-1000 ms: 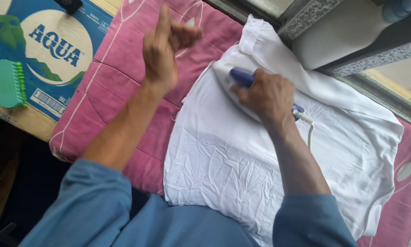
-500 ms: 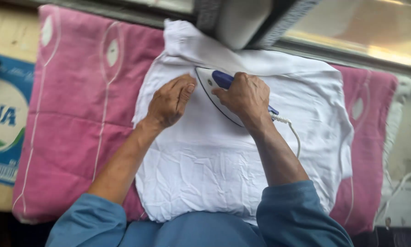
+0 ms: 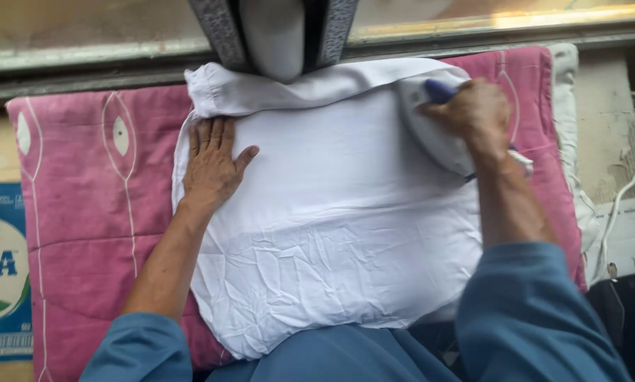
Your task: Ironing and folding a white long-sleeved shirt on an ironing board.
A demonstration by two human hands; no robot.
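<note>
A white garment (image 3: pixel 331 233) lies spread on a pink padded cloth (image 3: pixel 84 212). My left hand (image 3: pixel 213 164) rests flat on the garment's upper left part, fingers apart, pressing the fabric down. My right hand (image 3: pixel 473 113) grips the blue handle of a white clothes iron (image 3: pixel 430 134), which sits on the garment's upper right corner. The lower half of the garment is creased; the upper half looks smoother.
A grey patterned object with a white middle (image 3: pixel 275 35) hangs over the garment's top edge. A blue printed cardboard box (image 3: pixel 2 276) lies at the left. A white cord (image 3: pixel 618 205) runs down the right side beside a dark object (image 3: pixel 625 318).
The iron and my right hand slid from the garment's upper middle to its upper right corner. My left hand came down earlier and now lies flat at the upper left.
</note>
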